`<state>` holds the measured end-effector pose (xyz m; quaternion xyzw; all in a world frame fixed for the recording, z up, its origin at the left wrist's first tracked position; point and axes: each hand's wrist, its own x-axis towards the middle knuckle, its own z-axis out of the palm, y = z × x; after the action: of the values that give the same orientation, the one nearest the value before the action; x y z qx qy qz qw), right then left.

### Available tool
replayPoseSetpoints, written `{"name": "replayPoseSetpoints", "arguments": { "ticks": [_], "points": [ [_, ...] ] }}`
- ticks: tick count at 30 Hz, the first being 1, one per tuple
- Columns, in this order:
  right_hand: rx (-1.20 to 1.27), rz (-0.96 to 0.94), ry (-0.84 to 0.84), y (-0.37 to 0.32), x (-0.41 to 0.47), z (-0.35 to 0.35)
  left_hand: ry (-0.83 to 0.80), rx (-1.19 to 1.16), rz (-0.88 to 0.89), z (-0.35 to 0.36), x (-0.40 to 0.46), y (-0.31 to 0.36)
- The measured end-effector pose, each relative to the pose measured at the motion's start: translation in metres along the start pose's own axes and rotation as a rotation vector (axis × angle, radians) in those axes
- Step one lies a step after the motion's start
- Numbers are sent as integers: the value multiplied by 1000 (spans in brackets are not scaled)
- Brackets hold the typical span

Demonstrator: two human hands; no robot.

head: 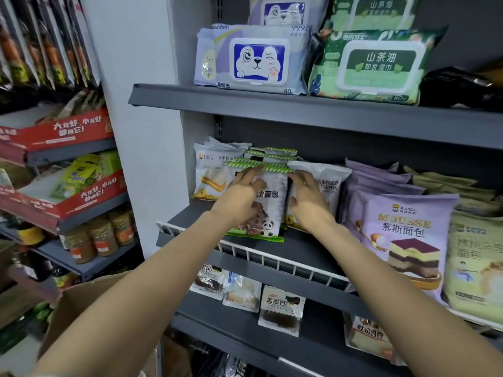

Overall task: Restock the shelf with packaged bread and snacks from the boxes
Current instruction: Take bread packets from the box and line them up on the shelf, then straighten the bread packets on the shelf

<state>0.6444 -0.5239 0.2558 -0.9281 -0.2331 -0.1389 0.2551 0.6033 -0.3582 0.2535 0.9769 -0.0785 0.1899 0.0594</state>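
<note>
A row of white bread packs with green-striped tops (268,210) stands on the grey middle shelf (304,240); the front one shows a chocolate bun and a panda. My left hand (241,195) holds the left side of that front pack, fingers laid over its upper corner. My right hand (309,195) presses with spread fingers on its right edge, against a white sandwich-bread pack (329,176) beside it. Another white sandwich pack (211,176) stands to the left.
Purple mousse-bread packs (402,235) and pale green packs (473,265) fill the shelf to the right. A white wire rail (272,258) fronts the shelf. Wet-wipe packs (253,59) sit above, small breads (281,308) below. A cardboard box (89,308) lies lower left.
</note>
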Motion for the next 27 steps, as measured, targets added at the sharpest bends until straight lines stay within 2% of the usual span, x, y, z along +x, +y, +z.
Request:
{"name": "replayPoseSetpoints", "arguments": {
  "ticks": [4, 8, 12, 17, 22, 27],
  "points": [
    [111, -183, 81, -50, -17, 0, 167, -86, -196, -18, -26, -13],
    [225, -276, -9, -109, -28, 30, 206, -216, -417, -33, -79, -52],
    [307, -348, -145, -168, -49, 92, 128, -177, -620, -33, -153, -111],
    [287, -330, -415, -231, -78, 198, -45, -164, -817, -1, -244, -188],
    [241, -162, -668, -249, -99, 314, -229, -265, -985, 65, -311, -253],
    [125, 15, -938, -233, -113, 410, -387, -363, -1145, 152, -353, -291]
  ]
}}
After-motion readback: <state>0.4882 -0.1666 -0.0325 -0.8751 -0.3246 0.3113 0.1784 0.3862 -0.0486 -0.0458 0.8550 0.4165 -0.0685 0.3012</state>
